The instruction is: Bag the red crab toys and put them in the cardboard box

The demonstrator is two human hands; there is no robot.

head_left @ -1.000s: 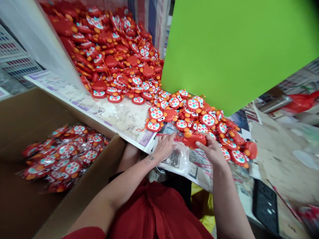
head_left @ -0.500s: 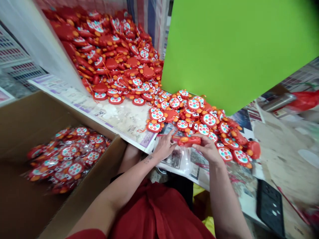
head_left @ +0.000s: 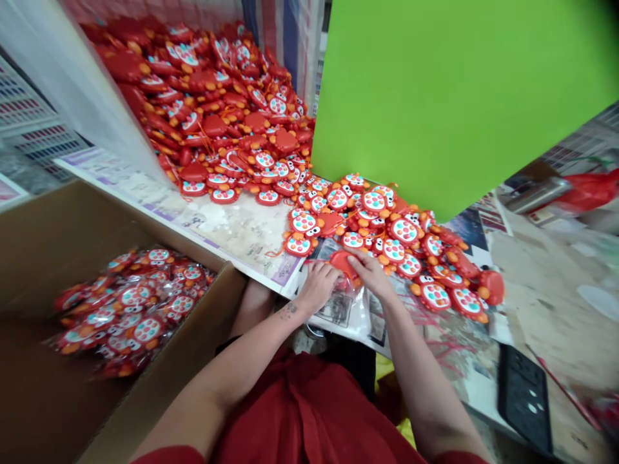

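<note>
My right hand [head_left: 371, 272] grips a red crab-shaped toy [head_left: 342, 261], its plain red back facing up. The toy's lower part is at a clear plastic bag [head_left: 358, 310] that lies near the table's front edge. On the left side of the toy, my left hand [head_left: 318, 287] has its fingers curled and closed on the bag's edge, though the fingertips are partly hidden. Just beyond both hands spreads a loose pile of the same toys [head_left: 405, 231], with white faces and coloured buttons.
A much larger heap of toys [head_left: 232, 116] rises at the back left. Bagged toys [head_left: 140, 309] lie in a cardboard box [head_left: 159, 393] at my left. A bright green panel [head_left: 435, 96] stands behind the pile. At right lies a black phone-like object [head_left: 525, 393].
My right hand has moved left and tilted the toy down against the bag beside my left hand. My left hand's fingers have curled in.
</note>
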